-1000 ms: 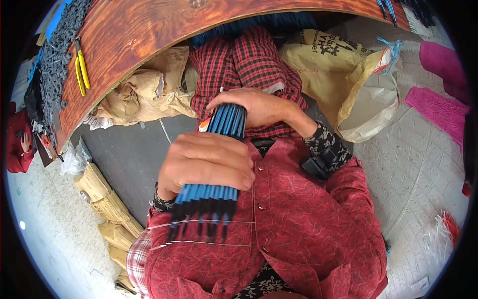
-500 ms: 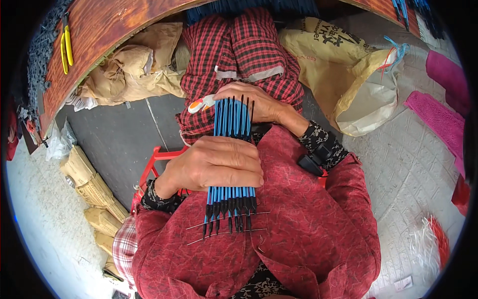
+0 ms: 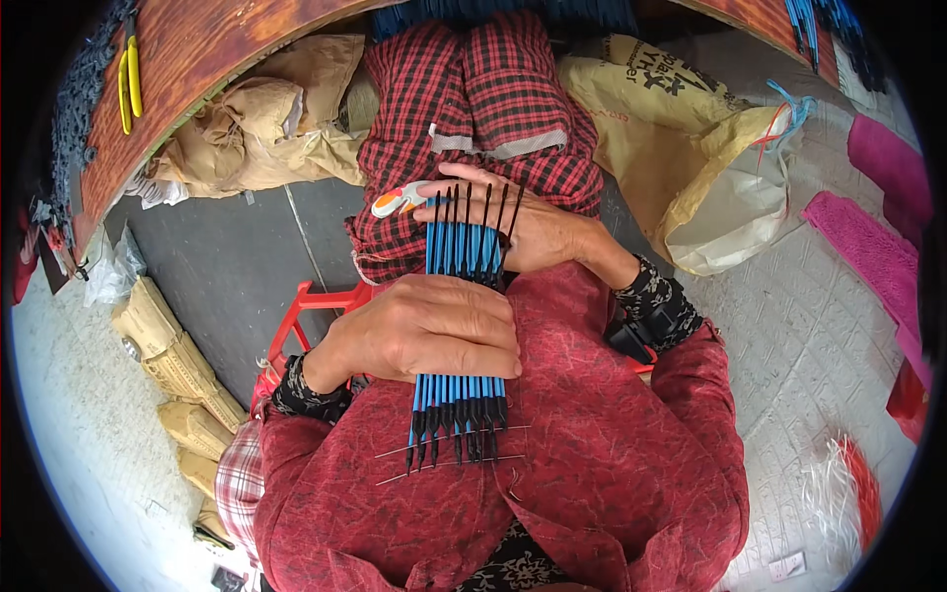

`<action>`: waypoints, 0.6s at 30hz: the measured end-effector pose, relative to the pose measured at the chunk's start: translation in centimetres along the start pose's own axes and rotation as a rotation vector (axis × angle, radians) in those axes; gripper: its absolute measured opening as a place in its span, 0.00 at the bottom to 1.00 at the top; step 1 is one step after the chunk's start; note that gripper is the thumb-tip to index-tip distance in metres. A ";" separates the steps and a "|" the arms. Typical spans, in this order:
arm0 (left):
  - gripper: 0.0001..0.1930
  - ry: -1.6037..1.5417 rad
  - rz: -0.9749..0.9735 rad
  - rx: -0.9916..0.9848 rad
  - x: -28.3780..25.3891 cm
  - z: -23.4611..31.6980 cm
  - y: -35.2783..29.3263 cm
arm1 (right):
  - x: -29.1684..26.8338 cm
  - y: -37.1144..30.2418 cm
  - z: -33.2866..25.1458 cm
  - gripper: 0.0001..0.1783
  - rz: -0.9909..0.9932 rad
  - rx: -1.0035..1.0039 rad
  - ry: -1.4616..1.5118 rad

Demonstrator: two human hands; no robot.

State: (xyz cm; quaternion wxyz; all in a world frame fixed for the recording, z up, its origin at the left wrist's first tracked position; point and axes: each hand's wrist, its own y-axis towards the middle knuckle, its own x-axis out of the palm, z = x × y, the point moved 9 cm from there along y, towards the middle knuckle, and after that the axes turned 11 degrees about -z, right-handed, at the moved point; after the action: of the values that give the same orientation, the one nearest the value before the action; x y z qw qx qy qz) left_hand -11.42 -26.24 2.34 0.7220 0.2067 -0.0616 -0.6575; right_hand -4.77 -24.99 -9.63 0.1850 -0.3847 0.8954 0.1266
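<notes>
My left hand (image 3: pixel 414 331) is closed round a flat bundle of blue rods with black ends (image 3: pixel 459 390), held over my lap. Two thin wires run crosswise through the black ends nearest me. Beyond the far ends, which fan out slightly, lies my right hand (image 3: pixel 543 232). Its fingers are stretched out and apart behind the black tips, partly hidden by them. At those fingertips a small white and orange tool (image 3: pixel 395 200) rests on the checked red and black cloth (image 3: pixel 409 118) over my legs; whether the fingers touch it I cannot tell.
A curved wooden table (image 3: pixel 217 49) arches ahead, with yellow-handled pliers (image 3: pixel 130 84) at its left. Brown paper (image 3: pixel 256 128) lies below it. An open yellow sack (image 3: pixel 681 168) stands at the right, near pink cloths (image 3: pixel 868 257). A red stool frame (image 3: pixel 296 321) shows beside my left arm.
My right hand's fingers have spread and straightened behind the far black tips, which now stand further apart. My left hand keeps its hold on the bundle, nearly still.
</notes>
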 end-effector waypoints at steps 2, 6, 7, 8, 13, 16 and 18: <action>0.11 -0.014 0.006 0.015 -0.5 -0.1 0.1 | -0.4 0.1 -0.8 0.46 -0.051 -0.088 0.053; 0.12 -0.026 0.007 -0.011 -1.2 -0.4 0.6 | -0.1 0.0 -0.2 0.51 -0.216 -0.080 0.382; 0.12 -0.026 0.011 -0.021 -1.4 -0.3 0.8 | -0.7 0.0 -0.4 0.51 -0.219 -0.091 0.365; 0.12 -0.005 0.008 -0.017 -1.4 0.0 0.8 | -0.6 0.0 -0.5 0.54 -0.292 -0.106 0.564; 0.14 0.051 0.036 -0.053 -1.3 -0.7 0.8 | -0.1 0.6 -0.4 0.64 -0.370 -0.124 1.305; 0.14 0.089 0.062 -0.066 -1.5 -1.4 0.5 | 0.2 1.2 0.3 0.44 -0.128 -0.040 1.279; 0.14 0.094 0.073 -0.087 -1.7 -1.6 0.6 | -0.3 1.3 1.7 0.26 0.073 0.063 1.311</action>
State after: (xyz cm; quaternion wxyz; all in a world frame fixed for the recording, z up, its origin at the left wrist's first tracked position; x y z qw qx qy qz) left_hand -10.54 -24.22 1.42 0.7559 0.2033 -0.0064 -0.6223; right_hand -5.16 -23.32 -10.96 -0.3920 -0.3459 0.8384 -0.1542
